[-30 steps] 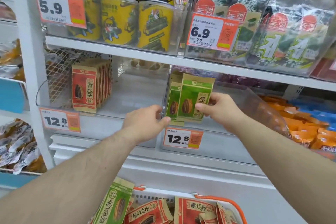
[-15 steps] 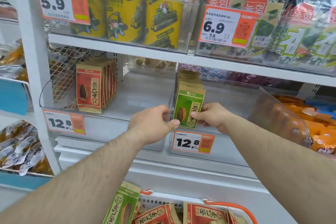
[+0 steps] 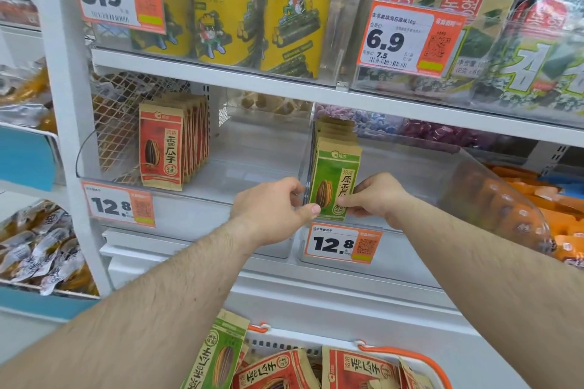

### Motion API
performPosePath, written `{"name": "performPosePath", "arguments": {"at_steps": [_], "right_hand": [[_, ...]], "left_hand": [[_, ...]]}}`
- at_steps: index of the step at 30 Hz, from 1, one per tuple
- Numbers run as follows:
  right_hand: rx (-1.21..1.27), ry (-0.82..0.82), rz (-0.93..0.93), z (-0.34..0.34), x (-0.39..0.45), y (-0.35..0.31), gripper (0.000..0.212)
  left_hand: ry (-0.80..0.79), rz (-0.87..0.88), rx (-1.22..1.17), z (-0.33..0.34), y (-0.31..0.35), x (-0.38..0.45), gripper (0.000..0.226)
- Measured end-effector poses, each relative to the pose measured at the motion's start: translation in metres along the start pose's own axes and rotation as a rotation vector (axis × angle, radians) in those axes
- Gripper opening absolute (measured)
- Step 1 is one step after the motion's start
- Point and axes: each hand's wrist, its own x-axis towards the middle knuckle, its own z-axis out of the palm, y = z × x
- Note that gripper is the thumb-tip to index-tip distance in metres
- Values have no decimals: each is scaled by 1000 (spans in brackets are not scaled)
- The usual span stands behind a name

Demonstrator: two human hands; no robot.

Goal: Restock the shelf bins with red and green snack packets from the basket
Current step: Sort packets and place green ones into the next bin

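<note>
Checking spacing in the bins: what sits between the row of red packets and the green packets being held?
In the head view, only bare bin floor and a clear divider wall lie between the red packets and green packets.

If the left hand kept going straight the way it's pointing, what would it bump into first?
Most likely the green packet: the left hand points right and slightly into the shelf, its thumb already at the packet's lower left corner. Depth is hard to judge; the clear bin wall may come first.
</note>
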Motion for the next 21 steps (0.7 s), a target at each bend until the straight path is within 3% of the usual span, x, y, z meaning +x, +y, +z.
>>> {"name": "performPosePath", "arguments": {"at_steps": [7,16,21], "right_hand": [[-37,7,40,0,-1,1,25],[-437,-29,28,14,-3,-14,41],[-494,29,-27,22,-1,-18,35]], "left_hand": [[-6,3,2,-1,1,-1,49],[1,3,9,-1,1,-1,47],[-3,4,12,0,2,-1,48]]}}
